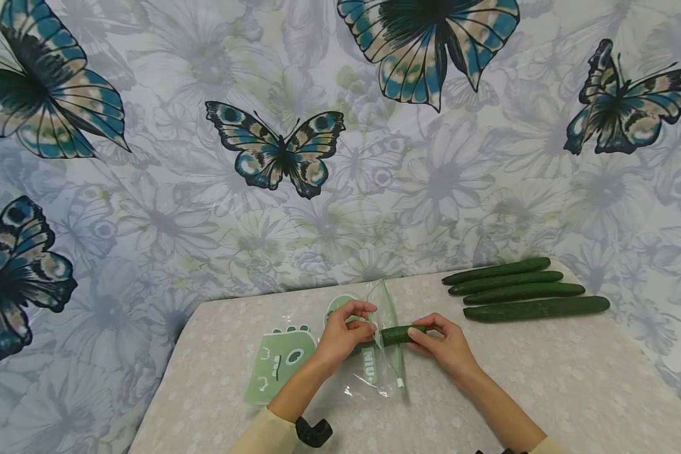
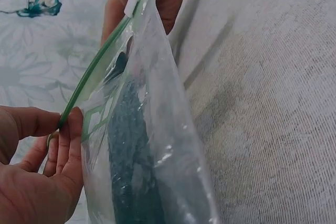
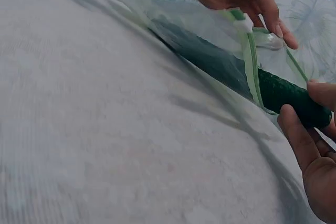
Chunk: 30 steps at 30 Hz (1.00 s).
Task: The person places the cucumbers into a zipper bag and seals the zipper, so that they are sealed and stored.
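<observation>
A clear zip bag (image 1: 387,302) with a green slider edge lies crosswise in the middle of the table, with part of a cucumber (image 1: 396,335) inside it. My left hand (image 1: 339,337) pinches the green edge of the bag's mouth between thumb and fingers, best seen in the left wrist view. Outside the mouth, my right hand (image 1: 447,348) grips the cucumber's protruding end. The white slider (image 3: 242,24) sits at one end of the zip edge. Through the film, the cucumber's inner part (image 2: 131,156) shows blurred.
Several whole cucumbers (image 1: 536,309) lie side by side at the table's back right. Left of the bag is a green piece with a cartoon face (image 1: 280,369). A butterfly-patterned wall covering (image 1: 340,233) rises behind the table (image 1: 210,353).
</observation>
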{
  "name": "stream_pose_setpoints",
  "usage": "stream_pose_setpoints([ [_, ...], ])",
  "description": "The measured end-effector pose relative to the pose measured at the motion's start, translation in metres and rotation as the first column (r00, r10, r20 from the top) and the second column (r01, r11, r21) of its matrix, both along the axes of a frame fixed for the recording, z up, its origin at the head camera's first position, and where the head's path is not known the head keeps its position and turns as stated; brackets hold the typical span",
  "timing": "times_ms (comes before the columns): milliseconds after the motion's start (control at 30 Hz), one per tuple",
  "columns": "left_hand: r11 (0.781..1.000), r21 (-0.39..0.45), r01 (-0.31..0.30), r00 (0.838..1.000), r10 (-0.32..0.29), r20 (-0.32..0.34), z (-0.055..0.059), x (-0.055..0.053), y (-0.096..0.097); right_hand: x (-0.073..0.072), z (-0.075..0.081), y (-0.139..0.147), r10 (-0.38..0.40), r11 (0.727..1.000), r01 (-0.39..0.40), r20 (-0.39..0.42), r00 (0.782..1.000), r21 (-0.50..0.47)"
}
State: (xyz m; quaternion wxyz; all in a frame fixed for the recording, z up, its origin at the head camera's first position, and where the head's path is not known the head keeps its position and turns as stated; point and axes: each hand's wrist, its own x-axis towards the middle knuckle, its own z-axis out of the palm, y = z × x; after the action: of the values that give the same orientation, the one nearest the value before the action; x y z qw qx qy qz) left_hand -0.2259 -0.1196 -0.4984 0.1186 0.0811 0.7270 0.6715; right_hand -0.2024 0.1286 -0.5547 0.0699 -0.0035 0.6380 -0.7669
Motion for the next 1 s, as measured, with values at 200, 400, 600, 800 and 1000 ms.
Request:
stream_pose_setpoints([
  [200, 1.0, 0.006, 0.006, 1.0, -0.006, 0.005, -0.001, -0.001, -0.001, 0.004, 0.002, 0.016, 0.13, 0.968, -0.108, -0.084, 0.988, 0.226],
  [400, 1.0, 0.005, 0.004, 1.0, -0.004, 0.003, -0.004, 0.0, -0.001, 0.001, 0.004, 0.025, 0.266, 0.852, -0.082, -0.292, 0.919, 0.517],
  [600, 1.0, -0.008, 0.006, 1.0, -0.006, 0.003, -0.005, 0.0, 0.0, 0.001, 0.003, 0.03, 0.341, 0.773, 0.017, -0.438, 0.832, 0.634],
  [800, 1.0, -0.018, 0.019, 1.0, -0.02, -0.015, -0.004, -0.001, 0.002, 0.004, -0.001, 0.03, 0.265, 0.841, -0.01, -0.395, 0.88, 0.541],
  [1000, 1.0, -0.024, 0.013, 0.999, -0.014, -0.036, -0.002, -0.002, 0.007, 0.003, 0.0, 0.028, 0.18, 0.902, -0.034, -0.302, 0.936, 0.43],
])
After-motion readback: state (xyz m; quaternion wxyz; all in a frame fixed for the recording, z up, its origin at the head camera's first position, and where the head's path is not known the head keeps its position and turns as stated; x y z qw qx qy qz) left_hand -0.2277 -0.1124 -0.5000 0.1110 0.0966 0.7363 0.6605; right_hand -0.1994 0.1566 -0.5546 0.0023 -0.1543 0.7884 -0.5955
